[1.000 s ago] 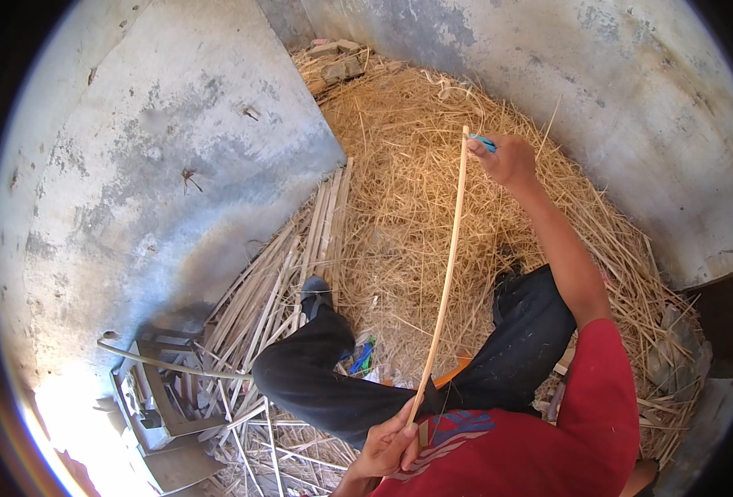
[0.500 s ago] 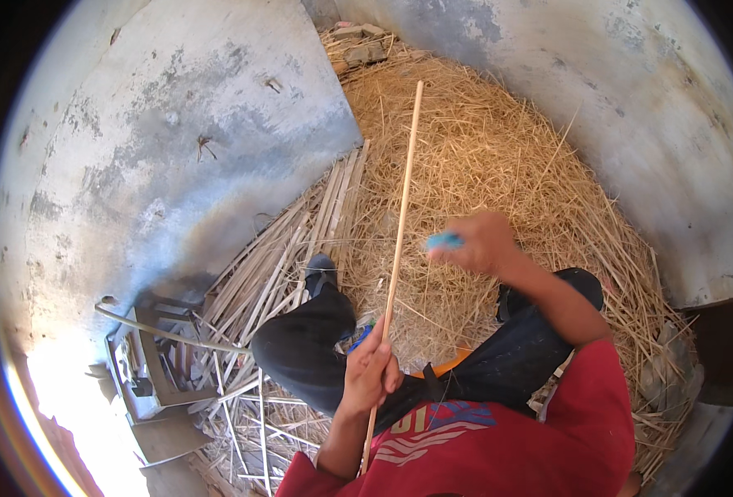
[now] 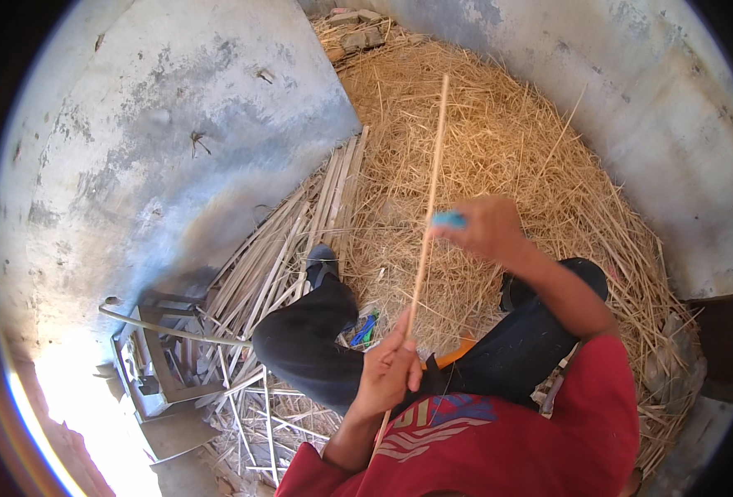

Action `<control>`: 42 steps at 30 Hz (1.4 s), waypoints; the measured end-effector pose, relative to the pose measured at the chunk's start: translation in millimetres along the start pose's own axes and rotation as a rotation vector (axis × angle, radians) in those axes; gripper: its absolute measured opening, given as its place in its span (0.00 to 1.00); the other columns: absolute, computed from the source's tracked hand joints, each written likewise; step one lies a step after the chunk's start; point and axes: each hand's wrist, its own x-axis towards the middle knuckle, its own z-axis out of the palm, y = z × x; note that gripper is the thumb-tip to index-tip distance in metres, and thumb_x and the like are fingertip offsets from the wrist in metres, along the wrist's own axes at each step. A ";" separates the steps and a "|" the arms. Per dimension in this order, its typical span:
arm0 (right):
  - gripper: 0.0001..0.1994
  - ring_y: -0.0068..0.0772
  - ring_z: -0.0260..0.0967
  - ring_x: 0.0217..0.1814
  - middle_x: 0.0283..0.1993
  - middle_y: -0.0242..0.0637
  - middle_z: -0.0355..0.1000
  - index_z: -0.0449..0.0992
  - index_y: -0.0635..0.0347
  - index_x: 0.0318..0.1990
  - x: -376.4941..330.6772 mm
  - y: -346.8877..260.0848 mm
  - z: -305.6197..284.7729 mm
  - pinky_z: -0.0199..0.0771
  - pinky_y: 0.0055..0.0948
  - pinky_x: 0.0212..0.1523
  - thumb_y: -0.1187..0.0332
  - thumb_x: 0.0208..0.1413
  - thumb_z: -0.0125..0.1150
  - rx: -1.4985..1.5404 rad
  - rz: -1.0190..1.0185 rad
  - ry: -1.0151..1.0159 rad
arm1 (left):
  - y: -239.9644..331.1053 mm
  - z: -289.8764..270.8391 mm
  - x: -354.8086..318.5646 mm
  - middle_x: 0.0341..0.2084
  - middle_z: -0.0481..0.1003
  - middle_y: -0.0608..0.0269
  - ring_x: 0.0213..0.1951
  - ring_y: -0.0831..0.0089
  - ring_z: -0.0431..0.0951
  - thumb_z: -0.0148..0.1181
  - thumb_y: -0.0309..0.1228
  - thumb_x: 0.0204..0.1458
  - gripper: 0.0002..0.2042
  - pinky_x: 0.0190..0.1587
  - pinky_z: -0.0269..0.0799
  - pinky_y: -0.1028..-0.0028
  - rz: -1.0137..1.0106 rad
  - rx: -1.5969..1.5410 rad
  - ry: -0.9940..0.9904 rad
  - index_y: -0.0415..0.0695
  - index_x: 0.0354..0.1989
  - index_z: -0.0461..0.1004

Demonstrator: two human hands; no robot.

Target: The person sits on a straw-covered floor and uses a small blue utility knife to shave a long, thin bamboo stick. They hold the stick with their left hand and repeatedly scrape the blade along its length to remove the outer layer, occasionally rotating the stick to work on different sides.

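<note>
A long, thin, pale wooden strip (image 3: 434,178) stands slanted in front of me, its top leaning right and its lower end by my shirt. My left hand (image 3: 389,370) is wrapped round its lower part. My right hand (image 3: 492,230), somewhat blurred, is closed on a small blue object (image 3: 448,219) whose kind I cannot make out. That object is right at the strip, about midway up its length; whether it touches is unclear. Between my bent legs shows part of an orange thing (image 3: 456,354), mostly hidden.
Straw-like shavings (image 3: 466,132) cover the floor ahead. Flat wooden strips (image 3: 329,203) lie in a pile at the left, near a wooden frame-like box (image 3: 168,356). Worn walls (image 3: 176,116) stand around. A small blue and green item (image 3: 365,330) lies by my left leg.
My left hand has shifted right with the strip, whose top now leans further right. My right hand has stayed nearly in place, and the blue object now meets the strip in view.
</note>
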 end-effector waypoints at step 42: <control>0.35 0.29 0.61 0.09 0.07 0.30 0.59 0.68 0.53 0.12 13.0 56.2 10.4 0.59 0.32 0.12 0.28 0.48 0.48 -0.062 0.159 -0.060 | 15.5 -0.7 -40.7 0.12 0.63 0.72 0.13 0.87 0.62 0.41 0.24 0.63 0.22 0.18 0.59 0.83 -0.060 0.211 -0.027 0.38 0.66 0.55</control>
